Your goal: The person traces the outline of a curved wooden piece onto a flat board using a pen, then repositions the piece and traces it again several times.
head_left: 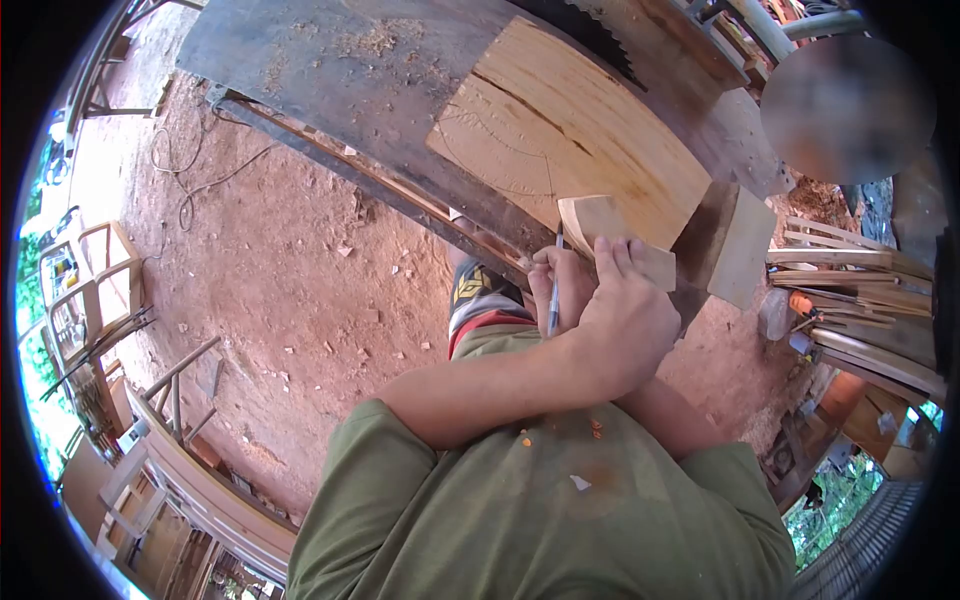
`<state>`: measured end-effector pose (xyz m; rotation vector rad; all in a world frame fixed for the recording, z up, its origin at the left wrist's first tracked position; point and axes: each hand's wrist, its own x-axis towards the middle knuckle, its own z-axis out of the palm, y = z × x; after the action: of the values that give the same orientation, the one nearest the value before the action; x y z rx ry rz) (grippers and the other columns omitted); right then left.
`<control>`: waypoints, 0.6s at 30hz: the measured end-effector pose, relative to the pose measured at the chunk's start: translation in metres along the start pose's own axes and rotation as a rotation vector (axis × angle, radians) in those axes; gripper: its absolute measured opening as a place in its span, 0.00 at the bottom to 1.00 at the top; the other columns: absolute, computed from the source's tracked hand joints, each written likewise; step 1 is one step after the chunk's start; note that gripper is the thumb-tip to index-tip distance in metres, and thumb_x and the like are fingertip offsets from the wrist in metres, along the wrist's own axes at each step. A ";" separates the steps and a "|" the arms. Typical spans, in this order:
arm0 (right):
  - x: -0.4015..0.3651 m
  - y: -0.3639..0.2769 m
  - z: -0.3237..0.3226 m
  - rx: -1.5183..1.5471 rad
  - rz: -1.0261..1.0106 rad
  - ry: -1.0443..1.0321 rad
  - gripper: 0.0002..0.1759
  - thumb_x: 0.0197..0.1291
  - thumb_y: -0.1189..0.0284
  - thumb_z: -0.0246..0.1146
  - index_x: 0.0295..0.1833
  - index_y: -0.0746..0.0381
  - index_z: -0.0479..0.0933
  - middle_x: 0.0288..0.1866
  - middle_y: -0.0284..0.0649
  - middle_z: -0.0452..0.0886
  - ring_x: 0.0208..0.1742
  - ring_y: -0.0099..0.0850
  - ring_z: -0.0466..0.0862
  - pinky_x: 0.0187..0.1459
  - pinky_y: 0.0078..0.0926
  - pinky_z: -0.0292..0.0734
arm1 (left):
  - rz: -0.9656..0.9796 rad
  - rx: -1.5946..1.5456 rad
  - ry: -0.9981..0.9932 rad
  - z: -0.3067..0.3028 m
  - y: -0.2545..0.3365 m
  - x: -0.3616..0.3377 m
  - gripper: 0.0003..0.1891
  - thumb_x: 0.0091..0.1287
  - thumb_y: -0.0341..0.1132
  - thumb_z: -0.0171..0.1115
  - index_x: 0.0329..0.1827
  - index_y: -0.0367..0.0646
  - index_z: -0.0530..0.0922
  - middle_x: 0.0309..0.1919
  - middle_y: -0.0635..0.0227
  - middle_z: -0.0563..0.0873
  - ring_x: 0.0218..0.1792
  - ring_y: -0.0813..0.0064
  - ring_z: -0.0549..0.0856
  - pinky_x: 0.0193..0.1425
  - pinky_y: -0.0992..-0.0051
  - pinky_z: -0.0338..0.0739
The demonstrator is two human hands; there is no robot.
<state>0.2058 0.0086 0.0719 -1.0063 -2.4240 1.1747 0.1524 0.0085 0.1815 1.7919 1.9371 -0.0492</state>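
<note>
My forearms cross in front of me, the left one over the right. My left hand (630, 305) lies on a small curved wooden block (592, 212), its fingers pressing the block against the board. That block rests on a wide pale wooden board (600, 130) with a dark crack and a curved pencil-like line on its face. Close to the block's left end, my right hand (566, 285) grips a pen (554, 312), tip up by the block's edge. Part of the right hand is hidden behind the left.
The board lies on a dark metal worktop (380, 110) strewn with sawdust. A toothed saw blade (600, 40) is at its far side. Wood strips (840, 260) are stacked at the right. Wooden frames (100, 270) stand at the left, and a cable (190, 190) crosses the dirt floor.
</note>
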 end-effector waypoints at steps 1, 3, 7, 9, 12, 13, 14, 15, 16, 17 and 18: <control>0.001 0.000 0.002 -0.020 -0.040 0.043 0.10 0.79 0.71 0.61 0.56 0.65 0.77 0.43 0.47 0.86 0.42 0.42 0.87 0.49 0.40 0.81 | 0.054 -0.033 0.045 0.009 -0.002 0.003 0.27 0.66 0.53 0.70 0.56 0.40 0.92 0.70 0.33 0.79 0.72 0.33 0.77 0.78 0.35 0.65; 0.010 -0.005 0.001 -0.016 -0.046 0.059 0.10 0.80 0.71 0.61 0.56 0.65 0.77 0.44 0.45 0.85 0.43 0.41 0.86 0.49 0.39 0.81 | 0.116 -0.060 0.090 0.001 -0.008 0.005 0.29 0.64 0.60 0.72 0.54 0.44 0.93 0.65 0.41 0.83 0.68 0.37 0.78 0.73 0.39 0.70; 0.019 0.010 0.018 -0.002 0.034 0.066 0.12 0.77 0.71 0.64 0.58 0.66 0.76 0.50 0.43 0.85 0.48 0.39 0.84 0.53 0.38 0.80 | 0.166 -0.221 -0.088 -0.038 -0.037 0.024 0.29 0.68 0.64 0.68 0.53 0.46 0.93 0.53 0.46 0.88 0.60 0.40 0.85 0.65 0.42 0.77; 0.009 -0.044 0.019 0.372 0.075 0.354 0.16 0.80 0.68 0.62 0.67 0.64 0.76 0.47 0.49 0.84 0.53 0.37 0.87 0.55 0.39 0.81 | 0.222 -0.281 -0.088 -0.027 -0.050 0.048 0.32 0.70 0.67 0.64 0.49 0.44 0.93 0.47 0.47 0.90 0.53 0.42 0.89 0.59 0.45 0.81; -0.019 0.042 -0.006 -0.131 -0.361 0.059 0.12 0.79 0.69 0.62 0.59 0.65 0.76 0.50 0.48 0.85 0.49 0.46 0.84 0.54 0.43 0.78 | 0.291 -0.367 -0.089 -0.028 -0.055 0.062 0.35 0.72 0.70 0.61 0.44 0.41 0.93 0.40 0.48 0.92 0.46 0.43 0.92 0.54 0.48 0.85; -0.021 0.027 -0.020 0.041 -0.118 -0.049 0.12 0.81 0.69 0.59 0.61 0.65 0.76 0.48 0.52 0.85 0.49 0.48 0.86 0.52 0.45 0.79 | 0.200 -0.363 -0.165 -0.052 -0.058 0.060 0.38 0.73 0.70 0.59 0.44 0.37 0.92 0.41 0.45 0.92 0.47 0.43 0.92 0.54 0.48 0.84; -0.023 0.018 -0.030 0.216 0.124 -0.151 0.13 0.82 0.69 0.56 0.63 0.65 0.75 0.45 0.55 0.85 0.50 0.50 0.88 0.51 0.47 0.80 | 0.108 -0.354 -0.240 -0.065 -0.059 0.058 0.41 0.74 0.71 0.57 0.44 0.32 0.91 0.43 0.43 0.92 0.48 0.43 0.92 0.55 0.48 0.84; -0.028 0.015 -0.036 0.213 0.126 -0.144 0.13 0.82 0.69 0.56 0.63 0.65 0.75 0.45 0.55 0.85 0.50 0.50 0.88 0.51 0.47 0.80 | 0.115 -0.351 -0.240 -0.065 -0.059 0.058 0.41 0.74 0.71 0.57 0.44 0.32 0.91 0.43 0.43 0.92 0.48 0.43 0.92 0.55 0.48 0.84; -0.030 0.015 -0.041 0.227 0.114 -0.124 0.12 0.82 0.69 0.57 0.60 0.65 0.76 0.43 0.54 0.86 0.47 0.52 0.88 0.50 0.48 0.80 | 0.126 -0.349 -0.210 -0.064 -0.059 0.059 0.44 0.74 0.72 0.56 0.44 0.29 0.90 0.43 0.40 0.92 0.48 0.43 0.91 0.55 0.49 0.83; -0.032 0.014 -0.044 0.243 0.103 -0.103 0.11 0.82 0.69 0.57 0.57 0.66 0.77 0.41 0.53 0.86 0.45 0.54 0.88 0.49 0.49 0.80 | 0.138 -0.345 -0.182 -0.063 -0.059 0.059 0.46 0.74 0.73 0.55 0.43 0.26 0.89 0.43 0.38 0.91 0.47 0.43 0.91 0.56 0.49 0.83; -0.030 0.016 -0.040 0.247 0.104 -0.089 0.11 0.82 0.69 0.57 0.57 0.66 0.77 0.41 0.53 0.86 0.45 0.54 0.88 0.49 0.49 0.80 | 0.146 -0.334 -0.185 -0.062 -0.058 0.059 0.46 0.74 0.73 0.55 0.43 0.26 0.89 0.43 0.38 0.91 0.47 0.43 0.91 0.56 0.49 0.83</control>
<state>0.2557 0.0182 0.0867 -1.0322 -2.2413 1.5409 0.0764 0.0773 0.1961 1.6365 1.5761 0.1446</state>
